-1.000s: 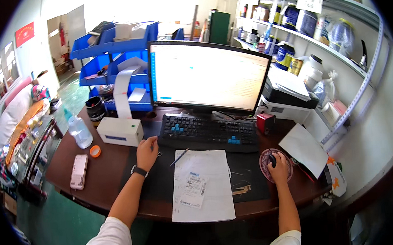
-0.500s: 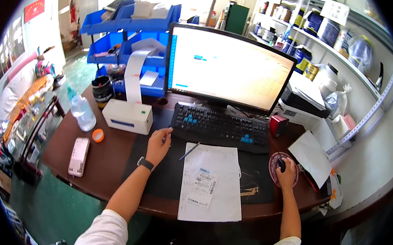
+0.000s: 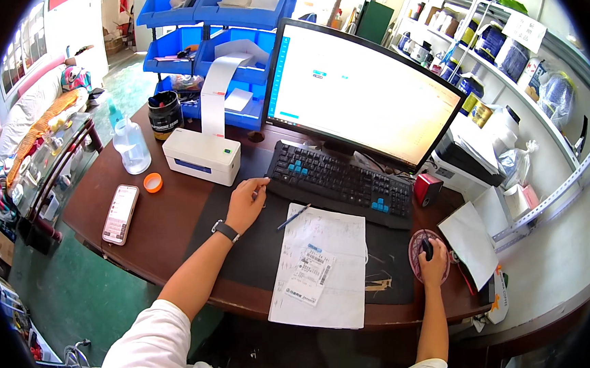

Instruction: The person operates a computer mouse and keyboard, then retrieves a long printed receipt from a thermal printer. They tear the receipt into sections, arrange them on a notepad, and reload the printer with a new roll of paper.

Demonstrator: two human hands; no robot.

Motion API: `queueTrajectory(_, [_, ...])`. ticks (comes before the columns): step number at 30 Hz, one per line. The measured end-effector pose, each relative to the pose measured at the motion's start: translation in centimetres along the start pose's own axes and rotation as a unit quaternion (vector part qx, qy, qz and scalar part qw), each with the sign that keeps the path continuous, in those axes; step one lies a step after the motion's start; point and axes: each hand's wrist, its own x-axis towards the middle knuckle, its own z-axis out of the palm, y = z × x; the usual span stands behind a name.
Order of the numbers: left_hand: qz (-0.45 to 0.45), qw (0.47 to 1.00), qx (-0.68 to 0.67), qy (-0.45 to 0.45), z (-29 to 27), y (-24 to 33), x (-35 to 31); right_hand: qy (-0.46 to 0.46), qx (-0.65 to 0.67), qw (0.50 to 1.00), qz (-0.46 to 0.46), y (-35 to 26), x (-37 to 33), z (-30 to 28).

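Observation:
My right hand (image 3: 434,263) rests over a black computer mouse (image 3: 427,245) on a round patterned mouse pad (image 3: 416,272). My left hand (image 3: 244,206) wears a dark wristband and lies at the left end of a black keyboard (image 3: 342,189) with some blue keys. Its fingers are loosely bent and hold nothing; the fingertips reach the keyboard's edge. Between my arms lie white papers (image 3: 346,276) with a printed shipping label (image 3: 310,276) on top. A dark blue pen (image 3: 293,216) crosses their upper left corner. Behind the keyboard stands a lit monitor (image 3: 371,96).
Left of the keyboard stands a white label printer (image 3: 201,160), a paper strip (image 3: 214,104) rising behind it. A phone (image 3: 121,215), orange cap (image 3: 152,183), clear bottle (image 3: 132,151) and black jar (image 3: 166,116) sit further left. Blue bins (image 3: 231,10) rise behind; shelves (image 3: 499,77) line the right wall.
The camera view has shifted slightly, so the desk things appear a little further right. My left fingers have drawn closer together at the keyboard's edge. My right hand stays on the mouse.

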Motion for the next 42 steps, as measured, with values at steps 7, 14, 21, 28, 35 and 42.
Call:
queueTrajectory(7, [-0.061, 0.993, -0.103, 0.015, -0.3, 0.9, 0.5, -0.002, -0.015, 1.000, -0.010, 0.3, -0.1, -0.1])
queueTrajectory(14, [0.107, 0.931, 0.061, 0.343, -6.7, 0.8, 3.1, 0.008, -0.023, 1.000, -0.008, -0.1, 0.4, 0.7])
queueTrajectory(21, [-0.125, 0.854, -0.095, 0.496, -8.6, -5.2, 4.0, -0.021, -0.046, 0.999, -0.012, 2.4, -0.4, 0.2])
queueTrajectory(28, [-0.175, 0.855, -0.126, 0.471, -7.7, -5.7, 3.3, -0.006, -0.061, 0.997, -0.042, -2.0, -0.1, -2.1])
queueTrajectory(35, [-0.212, 0.844, -0.170, 0.462, -7.6, -5.4, 3.8, -0.025, -0.036, 0.999, -0.027, -2.2, -0.1, -2.1])
queueTrajectory(42, [-0.202, 0.834, -0.217, 0.466, -7.3, -6.4, 3.7, -0.017, -0.038, 0.998, -0.039, -1.6, -0.3, -1.9])
